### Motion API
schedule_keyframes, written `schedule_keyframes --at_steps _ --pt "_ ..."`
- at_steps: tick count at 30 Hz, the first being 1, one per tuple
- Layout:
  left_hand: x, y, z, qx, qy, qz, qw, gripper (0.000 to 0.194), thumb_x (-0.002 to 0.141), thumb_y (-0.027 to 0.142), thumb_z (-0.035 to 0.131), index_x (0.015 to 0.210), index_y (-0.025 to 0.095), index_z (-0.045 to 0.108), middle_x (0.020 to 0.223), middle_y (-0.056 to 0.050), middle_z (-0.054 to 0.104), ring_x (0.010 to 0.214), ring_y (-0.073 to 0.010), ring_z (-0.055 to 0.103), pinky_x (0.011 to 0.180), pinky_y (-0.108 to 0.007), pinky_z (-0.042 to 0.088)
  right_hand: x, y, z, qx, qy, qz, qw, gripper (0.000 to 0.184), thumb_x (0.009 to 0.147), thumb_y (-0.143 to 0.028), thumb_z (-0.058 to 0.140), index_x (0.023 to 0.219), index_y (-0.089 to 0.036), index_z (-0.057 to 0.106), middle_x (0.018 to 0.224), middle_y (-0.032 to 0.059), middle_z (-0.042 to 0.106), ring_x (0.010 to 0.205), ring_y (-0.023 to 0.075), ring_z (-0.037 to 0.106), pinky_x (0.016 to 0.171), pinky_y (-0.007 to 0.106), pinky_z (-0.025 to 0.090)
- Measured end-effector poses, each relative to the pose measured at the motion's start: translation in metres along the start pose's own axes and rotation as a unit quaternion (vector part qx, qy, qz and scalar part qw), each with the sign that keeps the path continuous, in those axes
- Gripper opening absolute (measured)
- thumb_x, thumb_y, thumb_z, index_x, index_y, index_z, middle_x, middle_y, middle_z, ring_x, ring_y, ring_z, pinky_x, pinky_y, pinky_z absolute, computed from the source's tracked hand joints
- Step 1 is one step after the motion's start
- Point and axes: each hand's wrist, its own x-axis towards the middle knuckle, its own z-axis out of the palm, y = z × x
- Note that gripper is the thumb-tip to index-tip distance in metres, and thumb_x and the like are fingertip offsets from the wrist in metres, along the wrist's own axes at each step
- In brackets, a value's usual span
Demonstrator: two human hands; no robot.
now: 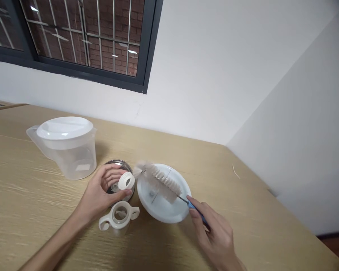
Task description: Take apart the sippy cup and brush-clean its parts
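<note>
My left hand (98,192) is closed round a white threaded bottle collar (126,175), its opening turned towards the brush. In my right hand (214,231) is a bottle brush (166,184), gripped by its blue handle. The bristles extend over a pale bowl (183,210), with the tip close to the collar; whether they touch, I cannot tell. Beneath my left hand sits a round shiny metal dish (117,162), partly hidden, with something clear in it. A small bottle with a two-handled ring (120,225) stands upright just in front of my left hand.
A translucent pitcher (76,160) with a white lid stands on the wooden table (31,188) at the left. Towards the right edge lies a thin pale strip (235,172). White walls and a barred window (84,37) border the table.
</note>
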Motion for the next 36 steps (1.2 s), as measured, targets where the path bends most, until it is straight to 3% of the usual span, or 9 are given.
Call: schedule_keyframes --at_steps 4,8,12,19,22,26,30,36 --pt "-0.001 -0.002 -0.001 0.034 -0.003 0.026 0.999 0.062 0.065 0.024 0.088 0.115 0.021 0.052 0.112 -0.01 0.071 0.107 -0.026 0.069 0.099 -0.047 0.056 0.002 -0.007 0.001 0.007 -0.031 -0.031 0.999 0.038 0.093 -0.006 0.056 0.13 -0.013 0.058 0.07 0.0011 0.059 0.056 0.0104 0.052 0.049 0.023 0.04" --pt "-0.001 -0.003 0.0 0.057 -0.008 0.044 0.997 0.059 0.069 0.024 0.085 0.116 0.021 0.05 0.115 -0.012 0.07 0.104 -0.0265 0.07 0.096 -0.048 0.057 0.003 -0.002 0.002 -0.002 -0.028 -0.003 1.0 0.036 0.092 -0.004 0.056 0.127 -0.014 0.06 0.073 0.0023 0.061 0.059 0.0108 0.056 0.052 0.023 0.043" --pt "-0.002 -0.006 -0.002 0.094 -0.02 0.061 0.994 0.059 0.072 0.023 0.083 0.12 0.023 0.049 0.12 -0.012 0.069 0.113 -0.0281 0.067 0.101 -0.049 0.054 0.003 -0.002 0.0 -0.004 -0.009 0.009 1.0 0.036 0.092 -0.004 0.056 0.126 -0.015 0.06 0.079 0.0042 0.064 0.063 0.0115 0.058 0.054 0.023 0.045" --pt "-0.002 -0.008 -0.006 0.134 -0.039 0.061 0.988 0.06 0.076 0.028 0.081 0.125 0.027 0.048 0.123 -0.01 0.071 0.121 -0.0289 0.064 0.106 -0.051 0.049 0.001 -0.004 0.005 0.0 -0.053 -0.005 0.999 0.035 0.094 -0.007 0.055 0.128 -0.015 0.06 0.072 0.0018 0.062 0.058 0.0112 0.057 0.052 0.023 0.044" --pt "0.0 -0.008 -0.008 0.138 -0.02 0.059 0.988 0.056 0.076 0.032 0.082 0.122 0.026 0.05 0.125 -0.01 0.07 0.122 -0.0292 0.063 0.106 -0.051 0.048 0.0 0.004 0.005 -0.027 -0.029 0.021 0.999 0.03 0.095 -0.009 0.055 0.123 -0.015 0.062 0.078 0.0036 0.067 0.061 0.0113 0.061 0.054 0.023 0.047" --pt "0.009 -0.009 -0.014 0.141 0.05 0.057 0.987 0.051 0.078 0.04 0.08 0.118 0.023 0.055 0.127 -0.011 0.067 0.117 -0.0285 0.064 0.104 -0.049 0.05 0.001 0.011 0.001 -0.056 -0.006 0.052 0.997 0.023 0.097 -0.013 0.055 0.117 -0.015 0.064 0.083 0.0054 0.071 0.061 0.0112 0.063 0.052 0.022 0.049" --pt "0.017 -0.013 -0.027 0.192 0.097 0.028 0.976 0.055 0.077 0.048 0.078 0.119 0.02 0.058 0.124 -0.011 0.068 0.11 -0.0286 0.067 0.1 -0.045 0.053 0.001 0.008 0.0 -0.064 0.01 0.056 0.996 0.021 0.097 -0.015 0.056 0.115 -0.016 0.066 0.091 0.0075 0.074 0.069 0.0128 0.069 0.056 0.021 0.053" --pt "0.02 -0.025 -0.038 0.369 0.05 0.017 0.928 0.044 0.086 0.05 0.064 0.119 0.021 0.059 0.119 -0.01 0.07 0.111 -0.0313 0.067 0.096 -0.044 0.051 0.004 0.011 -0.005 -0.101 0.036 0.075 0.991 0.018 0.097 -0.021 0.057 0.108 -0.017 0.069 0.096 0.0081 0.076 0.078 0.0167 0.074 0.067 0.023 0.058"
